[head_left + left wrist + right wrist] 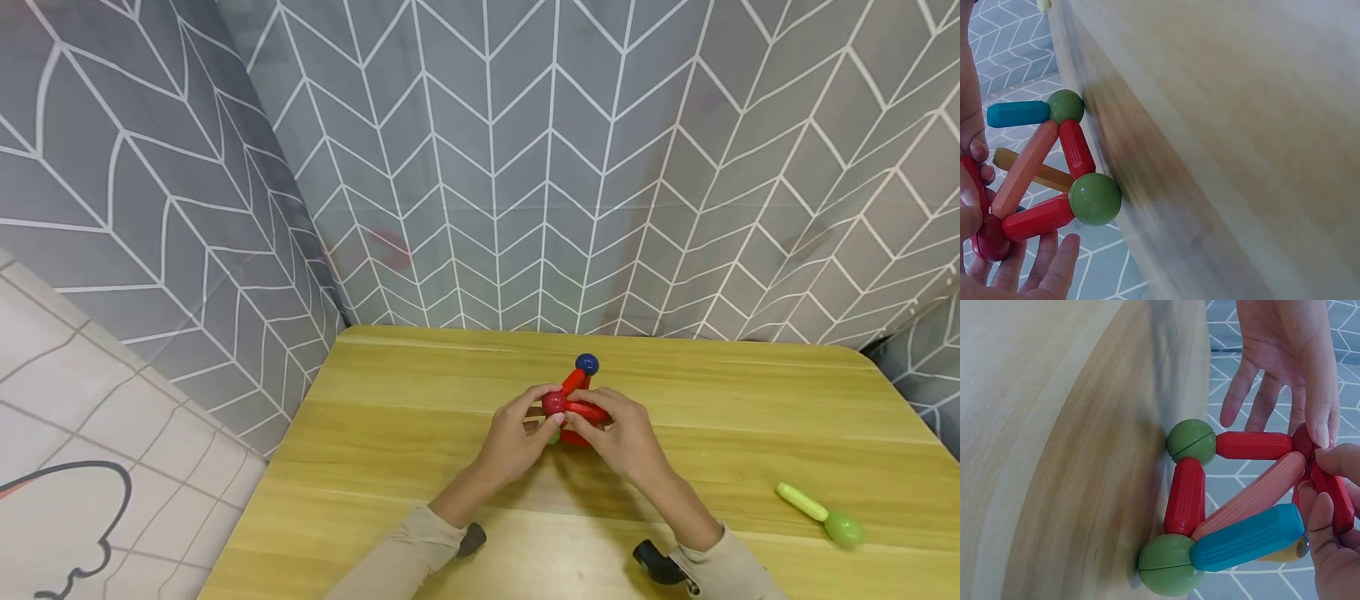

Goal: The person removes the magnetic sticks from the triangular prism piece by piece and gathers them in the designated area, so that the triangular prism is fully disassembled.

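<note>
Frame [1032, 159] of rods and balls stands near the middle of the table [420, 367], with both hands at it. From 8 o'clock, the left hand [512, 440] pinches the red ball [554, 404] at its upper corner. From 4 o'clock, the right hand [624, 435] grips the upper rod [1333, 497], a red one that points to 3 o'clock from that ball. Fingertips cover the joint, so I cannot tell whether the rod is fully seated.

Off the red ball, the blue ball [587, 364] sits at 1 o'clock. In the right wrist view, the pink rod [1250, 497] runs from the red ball towards 7 o'clock, to the lower green ball [1169, 565]; the blue rod [1247, 539] juts from there towards 2 o'clock, its far end free. The yellow stick [801, 502] and its light-green ball [843, 528] lie well apart at 4 o'clock.

The step in hand looks like joining the upper rod to the red ball. The next move seems to call for a steady left pinch while the right hand lines up the rod's end.
</note>
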Available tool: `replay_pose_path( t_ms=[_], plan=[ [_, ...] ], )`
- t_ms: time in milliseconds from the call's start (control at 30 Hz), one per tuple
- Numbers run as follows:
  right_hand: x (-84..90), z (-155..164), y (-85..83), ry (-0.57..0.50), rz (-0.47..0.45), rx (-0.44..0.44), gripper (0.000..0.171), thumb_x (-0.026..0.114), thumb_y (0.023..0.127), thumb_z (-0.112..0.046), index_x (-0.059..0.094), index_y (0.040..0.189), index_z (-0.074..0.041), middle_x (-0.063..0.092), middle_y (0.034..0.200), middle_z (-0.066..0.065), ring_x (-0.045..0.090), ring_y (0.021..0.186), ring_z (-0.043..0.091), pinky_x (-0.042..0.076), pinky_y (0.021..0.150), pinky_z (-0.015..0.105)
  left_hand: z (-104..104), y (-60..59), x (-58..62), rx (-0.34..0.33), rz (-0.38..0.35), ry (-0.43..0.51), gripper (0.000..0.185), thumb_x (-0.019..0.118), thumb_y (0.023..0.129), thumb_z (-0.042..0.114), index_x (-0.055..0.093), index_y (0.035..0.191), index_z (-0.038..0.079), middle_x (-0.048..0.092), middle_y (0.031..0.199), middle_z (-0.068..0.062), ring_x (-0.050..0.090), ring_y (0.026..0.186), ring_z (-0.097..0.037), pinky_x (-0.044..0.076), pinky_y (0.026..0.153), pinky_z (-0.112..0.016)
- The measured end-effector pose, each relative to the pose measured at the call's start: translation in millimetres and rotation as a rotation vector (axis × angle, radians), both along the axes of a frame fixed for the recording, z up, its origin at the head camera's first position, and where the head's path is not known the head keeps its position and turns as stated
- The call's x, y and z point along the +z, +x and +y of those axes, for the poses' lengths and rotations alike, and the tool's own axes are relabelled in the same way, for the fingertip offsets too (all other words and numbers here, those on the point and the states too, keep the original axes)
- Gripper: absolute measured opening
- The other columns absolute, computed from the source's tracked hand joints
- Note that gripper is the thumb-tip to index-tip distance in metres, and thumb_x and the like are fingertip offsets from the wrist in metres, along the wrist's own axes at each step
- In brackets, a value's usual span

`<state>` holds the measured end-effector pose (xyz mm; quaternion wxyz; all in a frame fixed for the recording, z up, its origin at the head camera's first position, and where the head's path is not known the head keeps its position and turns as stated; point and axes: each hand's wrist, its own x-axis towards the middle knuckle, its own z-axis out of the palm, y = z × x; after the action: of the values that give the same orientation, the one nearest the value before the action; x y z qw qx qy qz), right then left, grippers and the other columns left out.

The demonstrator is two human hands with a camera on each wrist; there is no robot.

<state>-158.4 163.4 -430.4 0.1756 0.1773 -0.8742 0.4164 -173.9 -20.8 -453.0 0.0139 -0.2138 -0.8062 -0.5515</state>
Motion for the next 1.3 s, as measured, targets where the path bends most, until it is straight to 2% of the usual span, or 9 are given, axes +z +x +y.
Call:
replay_pose_path(
  t_ms=[367, 533, 633, 800, 900, 1000, 1133, 1300],
  plan=[
    [-1.2, -0.5, 0.6, 0.039, 0.09, -0.004, 0.024, 0.081, 0.08, 0.0, 0.077, 0.102, -0.003, 0.075, 0.091, 0.005, 0.063, 0.074, 0.009, 0.056, 0.064, 0.021, 0.2, 1.0, 0.5, 0.0, 0.001, 0.015, 0.038, 0.067, 0.097, 0.02, 0.06, 0.134, 0.021, 0.067, 0.13, -0.008, 0.071, 0.11, -0.028, 0.061, 0.087, -0.033],
    [3.2, 5.0, 2.9, 0.024, 0.13, -0.02, 0.023, 0.081, 0.079, 0.001, 0.077, 0.101, -0.005, 0.075, 0.09, 0.004, 0.064, 0.074, 0.008, 0.056, 0.062, 0.021, -0.9, 0.0, -1.3, 0.007, 0.006, 0.02, 0.037, 0.068, 0.097, 0.02, 0.06, 0.133, 0.021, 0.068, 0.129, -0.007, 0.072, 0.109, -0.028, 0.061, 0.087, -0.034],
    [6.3, 14.2, 5.4, 0.016, 0.16, -0.061, 0.026, 0.082, 0.078, 0.002, 0.077, 0.103, -0.004, 0.075, 0.091, 0.005, 0.064, 0.075, 0.005, 0.055, 0.065, 0.015, -0.2, 0.0, -1.4, -0.001, 0.001, 0.028, 0.037, 0.068, 0.097, 0.021, 0.06, 0.134, 0.022, 0.067, 0.13, -0.007, 0.071, 0.11, -0.029, 0.061, 0.087, -0.036],
    [8.6, 34.0, 5.7, -0.03, 0.176, -0.195, 0.027, 0.082, 0.079, 0.001, 0.077, 0.105, -0.003, 0.075, 0.091, 0.011, 0.058, 0.071, -0.008, 0.048, 0.064, 0.004, 0.5, 1.1, -0.6, -0.009, -0.016, 0.034, 0.037, 0.067, 0.098, 0.021, 0.06, 0.134, 0.021, 0.066, 0.132, -0.007, 0.071, 0.11, -0.03, 0.06, 0.088, -0.035],
    [9.8, 47.5, 5.5, -0.044, 0.125, -0.27, 0.024, 0.079, 0.084, -0.003, 0.076, 0.107, -0.003, 0.076, 0.094, 0.016, 0.054, 0.066, -0.011, 0.045, 0.059, 0.005, 1.3, 2.4, -0.5, -0.003, -0.015, 0.027, 0.037, 0.067, 0.097, 0.02, 0.06, 0.134, 0.02, 0.066, 0.132, -0.007, 0.071, 0.11, -0.028, 0.06, 0.088, -0.033],
    [10.0, 59.3, 6.3, -0.007, 0.022, -0.302, 0.023, 0.071, 0.092, -0.007, 0.073, 0.114, 0.0, 0.074, 0.1, 0.02, 0.056, 0.063, -0.005, 0.045, 0.056, 0.011, 1.4, 3.0, -0.5, -0.003, -0.013, 0.013, 0.038, 0.067, 0.098, 0.02, 0.06, 0.135, 0.02, 0.066, 0.134, -0.007, 0.071, 0.11, -0.027, 0.06, 0.088, -0.031],
    [5.3, 72.4, 6.2, 0.109, -0.131, -0.275, 0.031, 0.055, 0.103, -0.01, 0.063, 0.128, 0.006, 0.068, 0.103, 0.025, 0.057, 0.07, 0.013, 0.045, 0.061, 0.023, 1.1, 2.8, -0.7, -0.004, -0.012, 0.007, 0.038, 0.066, 0.098, 0.02, 0.059, 0.136, 0.019, 0.065, 0.135, -0.007, 0.071, 0.11, -0.027, 0.06, 0.088, -0.029],
    [-9.0, 88.7, 0.3, 0.161, -0.255, -0.238, 0.037, 0.045, 0.105, -0.008, 0.051, 0.136, 0.011, 0.061, 0.112, 0.032, 0.058, 0.084, 0.029, 0.045, 0.067, 0.032, 1.6, 2.4, -0.7, -0.005, -0.002, 0.017, 0.039, 0.067, 0.098, 0.018, 0.059, 0.136, 0.019, 0.065, 0.135, -0.007, 0.071, 0.11, -0.027, 0.06, 0.087, -0.029]
  ],
)
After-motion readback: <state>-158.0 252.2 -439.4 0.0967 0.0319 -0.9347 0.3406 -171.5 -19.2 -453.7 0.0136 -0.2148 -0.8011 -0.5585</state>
